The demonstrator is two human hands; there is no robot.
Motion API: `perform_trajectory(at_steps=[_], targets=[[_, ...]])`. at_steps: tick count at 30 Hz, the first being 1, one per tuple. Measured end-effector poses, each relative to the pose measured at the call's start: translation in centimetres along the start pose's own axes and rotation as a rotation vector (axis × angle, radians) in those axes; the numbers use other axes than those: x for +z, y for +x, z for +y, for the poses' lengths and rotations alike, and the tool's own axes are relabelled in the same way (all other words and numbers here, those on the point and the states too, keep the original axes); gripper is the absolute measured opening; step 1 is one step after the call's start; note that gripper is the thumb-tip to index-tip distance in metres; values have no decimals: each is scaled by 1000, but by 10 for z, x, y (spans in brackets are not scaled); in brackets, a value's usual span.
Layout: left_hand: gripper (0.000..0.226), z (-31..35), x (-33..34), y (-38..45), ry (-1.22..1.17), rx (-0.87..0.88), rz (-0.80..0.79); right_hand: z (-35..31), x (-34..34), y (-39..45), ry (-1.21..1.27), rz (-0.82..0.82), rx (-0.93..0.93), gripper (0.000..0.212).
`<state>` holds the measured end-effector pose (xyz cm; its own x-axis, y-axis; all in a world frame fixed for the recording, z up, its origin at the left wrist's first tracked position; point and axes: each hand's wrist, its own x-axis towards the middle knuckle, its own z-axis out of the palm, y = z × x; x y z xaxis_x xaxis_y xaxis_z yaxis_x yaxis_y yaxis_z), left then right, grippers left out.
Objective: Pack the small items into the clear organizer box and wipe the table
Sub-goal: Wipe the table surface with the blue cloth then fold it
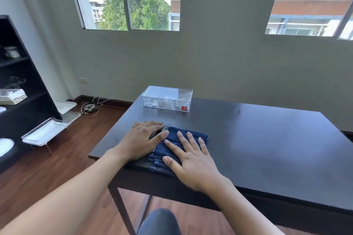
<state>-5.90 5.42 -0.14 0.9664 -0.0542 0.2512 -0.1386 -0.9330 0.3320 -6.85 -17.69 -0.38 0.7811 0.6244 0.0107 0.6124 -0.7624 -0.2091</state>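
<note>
Both hands, left hand [142, 139] and right hand [193, 155], lay flat-fingered, gripping nothing, on the blue cloth [176, 146] overhanging the surface's [267, 139] near edge, where a careless sweep could drag it off.

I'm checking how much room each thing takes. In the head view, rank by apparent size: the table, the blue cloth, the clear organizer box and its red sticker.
1. Table.
2-3. Blue cloth and clear organizer box: alike; the cloth is nearer and partly covered, so unranked.
4. Red sticker.
</note>
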Motion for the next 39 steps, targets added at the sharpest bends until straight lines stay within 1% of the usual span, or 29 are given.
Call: perform_trajectory(at_steps=[1, 5, 8, 12, 15, 19, 25, 31, 35, 39], targets=[[71, 10, 4, 6, -20, 13, -9, 9, -2, -5, -2, 0, 21, 63], [59, 41, 18, 30, -63, 52, -36, 47, -13, -22, -8, -9, 105, 63], [58, 56, 29, 47, -73, 76, -57, 80, -23, -32, -17, -16, 186, 63], [63, 59, 44, 57, -67, 79, -51, 130, -36, -40, -17, -25, 326, 62], [57, 57, 49, 55, -48, 80, -29, 162, -41, -32, -32, -27, 421, 64], [55, 58, 52, 53, -34, 85, -2, 184, -45, -5, -36, -41, 503, 68], [52, 58, 52, 54, -31, 101, 55, 191, -50, 65, -44, -45, 627, 69], [52, 60, 50, 53, -31, 104, 79, 175, -55, 139, -57, -88, 666, 64], [50, 61, 48, 53, -36, 111, 87, 155, -53, 160, -46, -84, 638, 59], [49, 62, 46, 53, -46, 117, 92, 138, -43, 147, -74, -41, 547, 58]])
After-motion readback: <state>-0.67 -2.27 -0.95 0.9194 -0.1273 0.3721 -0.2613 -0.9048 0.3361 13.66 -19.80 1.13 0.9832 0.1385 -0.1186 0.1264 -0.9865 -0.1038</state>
